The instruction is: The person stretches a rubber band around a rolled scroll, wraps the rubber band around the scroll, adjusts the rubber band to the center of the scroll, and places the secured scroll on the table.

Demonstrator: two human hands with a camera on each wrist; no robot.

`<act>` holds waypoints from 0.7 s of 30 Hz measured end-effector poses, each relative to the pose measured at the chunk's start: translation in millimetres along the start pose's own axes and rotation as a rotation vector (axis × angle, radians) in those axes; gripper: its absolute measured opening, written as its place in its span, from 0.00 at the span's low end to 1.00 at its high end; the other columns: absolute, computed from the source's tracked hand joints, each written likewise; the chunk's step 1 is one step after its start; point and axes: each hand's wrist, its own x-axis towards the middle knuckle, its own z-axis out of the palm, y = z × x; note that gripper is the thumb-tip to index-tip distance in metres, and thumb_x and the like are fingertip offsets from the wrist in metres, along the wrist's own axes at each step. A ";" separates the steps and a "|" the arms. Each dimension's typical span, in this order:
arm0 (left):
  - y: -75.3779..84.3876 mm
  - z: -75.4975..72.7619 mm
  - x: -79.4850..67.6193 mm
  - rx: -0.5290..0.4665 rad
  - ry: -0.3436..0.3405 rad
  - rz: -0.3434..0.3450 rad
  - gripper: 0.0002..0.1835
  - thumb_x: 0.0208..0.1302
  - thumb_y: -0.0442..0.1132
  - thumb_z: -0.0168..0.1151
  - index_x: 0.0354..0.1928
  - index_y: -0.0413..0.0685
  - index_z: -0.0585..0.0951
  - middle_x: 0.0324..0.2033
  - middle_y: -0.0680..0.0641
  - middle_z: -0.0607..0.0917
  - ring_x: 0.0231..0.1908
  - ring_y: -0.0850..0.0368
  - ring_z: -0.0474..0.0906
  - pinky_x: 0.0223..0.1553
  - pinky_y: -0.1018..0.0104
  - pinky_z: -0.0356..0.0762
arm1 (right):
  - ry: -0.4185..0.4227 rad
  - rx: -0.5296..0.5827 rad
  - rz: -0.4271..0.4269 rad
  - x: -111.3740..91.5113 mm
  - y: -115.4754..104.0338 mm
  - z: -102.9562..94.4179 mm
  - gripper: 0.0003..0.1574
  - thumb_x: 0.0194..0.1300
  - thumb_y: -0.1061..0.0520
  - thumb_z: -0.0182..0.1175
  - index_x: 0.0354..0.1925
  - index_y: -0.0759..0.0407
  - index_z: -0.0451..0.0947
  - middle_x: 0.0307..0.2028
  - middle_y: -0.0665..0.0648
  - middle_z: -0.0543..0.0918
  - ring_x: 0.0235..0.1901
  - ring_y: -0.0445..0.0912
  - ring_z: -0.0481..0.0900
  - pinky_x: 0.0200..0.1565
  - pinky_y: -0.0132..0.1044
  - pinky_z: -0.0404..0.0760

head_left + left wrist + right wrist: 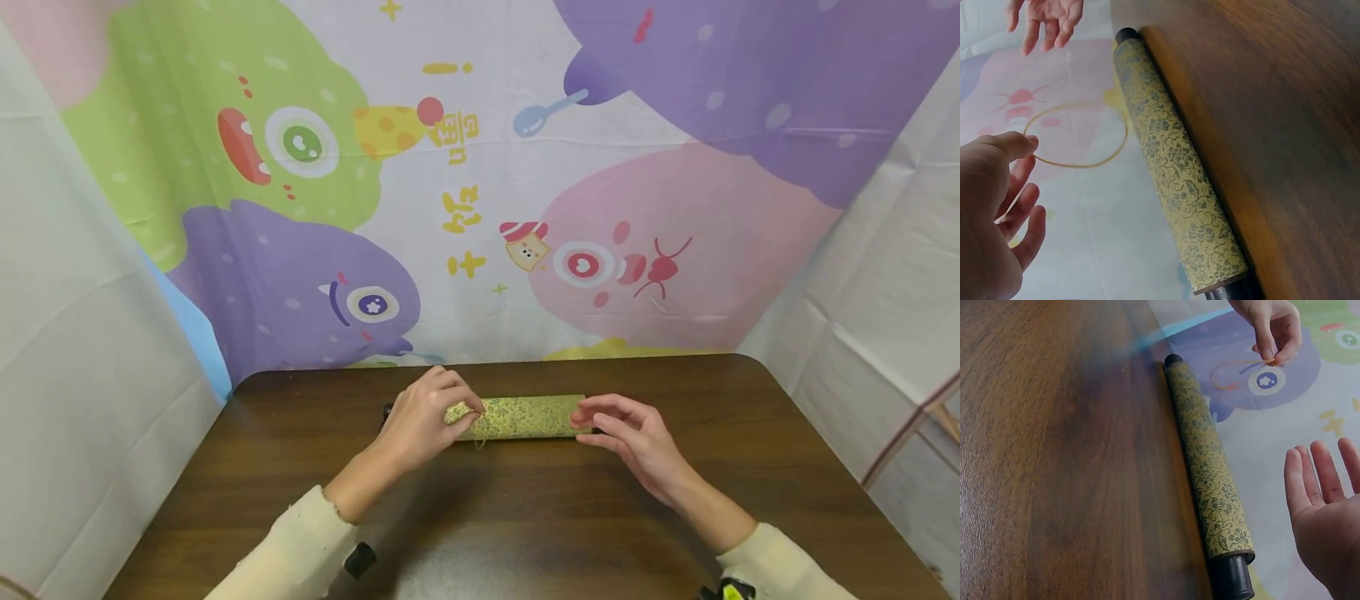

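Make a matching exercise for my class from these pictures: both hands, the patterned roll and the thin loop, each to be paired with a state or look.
Column one
1. Left hand
2. Patterned roll
3. Right hand
4. Thin loop

Column two
A. Open, holding nothing
B. Held up in the air, clear of the table
C. Pinching something between thumb and finger
D. Lying down, with black ends

Right pairs: 1-C, 2-D, 3-A, 4-B

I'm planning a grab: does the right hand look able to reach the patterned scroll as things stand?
Probably yes: the right hand is empty and near one end of the patterned scroll, with nothing visible between them. The left hand pinches the loop.
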 end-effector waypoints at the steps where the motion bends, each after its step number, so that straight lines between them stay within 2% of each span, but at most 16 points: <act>1: -0.2 -0.6 0.2 -0.002 0.002 0.000 0.08 0.62 0.33 0.83 0.37 0.55 0.94 0.38 0.56 0.92 0.43 0.56 0.85 0.41 0.60 0.89 | 0.000 -0.001 0.000 0.0 0.2 -0.1 0.22 0.86 0.69 0.50 0.63 0.59 0.87 0.54 0.47 0.94 0.56 0.43 0.94 0.61 0.40 0.92; 11: -3.8 -2.2 1.7 -0.022 0.031 0.009 0.06 0.64 0.33 0.82 0.37 0.53 0.93 0.34 0.56 0.95 0.40 0.58 0.86 0.39 0.61 0.87 | -0.006 0.004 0.004 -0.2 0.5 0.1 0.22 0.86 0.69 0.50 0.64 0.59 0.87 0.54 0.47 0.95 0.57 0.43 0.94 0.61 0.40 0.92; 21: -3.7 -6.7 2.7 -0.026 0.026 0.008 0.06 0.64 0.33 0.81 0.39 0.53 0.94 0.36 0.55 0.96 0.43 0.56 0.87 0.41 0.58 0.89 | -0.003 -0.002 0.005 -0.3 1.1 0.8 0.22 0.85 0.69 0.50 0.64 0.58 0.87 0.54 0.47 0.94 0.57 0.43 0.94 0.61 0.40 0.92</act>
